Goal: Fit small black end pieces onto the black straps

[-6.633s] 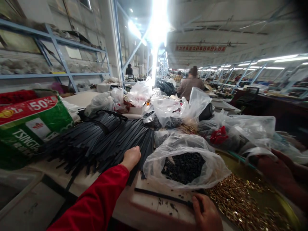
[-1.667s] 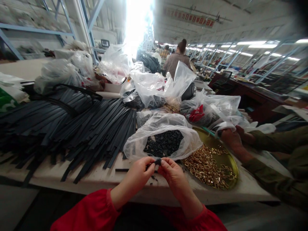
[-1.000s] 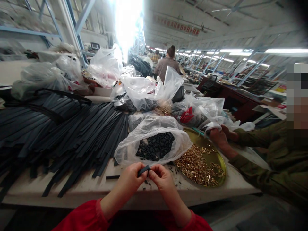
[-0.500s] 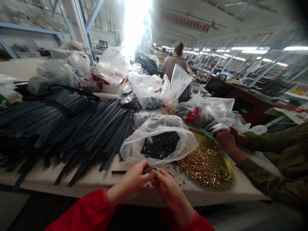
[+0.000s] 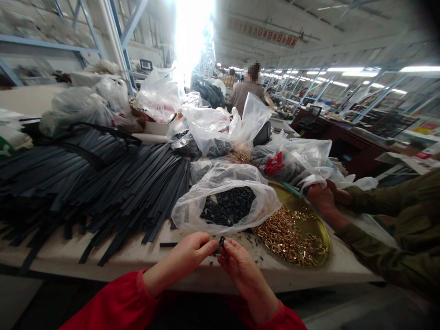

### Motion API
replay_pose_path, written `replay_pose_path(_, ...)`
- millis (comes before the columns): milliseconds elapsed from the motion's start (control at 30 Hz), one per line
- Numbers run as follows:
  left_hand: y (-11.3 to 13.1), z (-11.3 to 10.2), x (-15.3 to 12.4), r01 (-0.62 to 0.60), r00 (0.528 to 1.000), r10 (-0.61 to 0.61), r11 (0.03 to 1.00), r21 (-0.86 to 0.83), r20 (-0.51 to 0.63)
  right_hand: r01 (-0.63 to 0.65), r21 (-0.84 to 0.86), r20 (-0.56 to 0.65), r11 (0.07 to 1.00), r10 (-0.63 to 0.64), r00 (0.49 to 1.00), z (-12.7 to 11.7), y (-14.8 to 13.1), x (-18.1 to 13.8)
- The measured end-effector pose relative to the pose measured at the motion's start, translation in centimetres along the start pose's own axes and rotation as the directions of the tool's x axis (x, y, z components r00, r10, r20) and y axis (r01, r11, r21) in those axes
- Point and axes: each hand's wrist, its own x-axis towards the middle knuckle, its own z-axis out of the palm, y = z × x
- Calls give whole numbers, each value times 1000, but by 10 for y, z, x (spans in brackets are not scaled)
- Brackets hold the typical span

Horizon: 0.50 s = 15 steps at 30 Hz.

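Between my two hands is a small black strap piece [image 5: 221,243], bent into what looks like a loop; its details are too small to make out. My left hand [image 5: 196,250] pinches it from the left, thumb forward. From the right, my right hand [image 5: 237,261] grips it between thumb and fingertips. Just beyond my hands stands an open clear plastic bag [image 5: 261,220] holding many small black loops [image 5: 228,206]. A single black strip [image 5: 168,244] lies on the table behind my left hand.
Long black strips [image 5: 137,192] are piled at the left. On the right, a round golden tray [image 5: 321,233] holds gold metal buckles [image 5: 288,233]. A co-worker's hands [image 5: 323,199] handle white material beside it. Filled plastic bags [image 5: 206,123] stand behind on the table [image 5: 117,272].
The black piece, earlier lying flat along my left fingers, now stands upright and curled between my fingertips. My left hand has shifted slightly left and down.
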Motion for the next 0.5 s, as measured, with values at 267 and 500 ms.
replay_pose_path(267, 3, 15, 1, 13, 971, 37, 978, 208, -235, 51, -26, -13, 998, -51, 999, 6, 2, 0)
replay_pose_path(500, 1, 25, -3, 65, 982, -26, 975, 210, -185, 309, -389, 31, 868, -323, 946, -3, 9, 0)
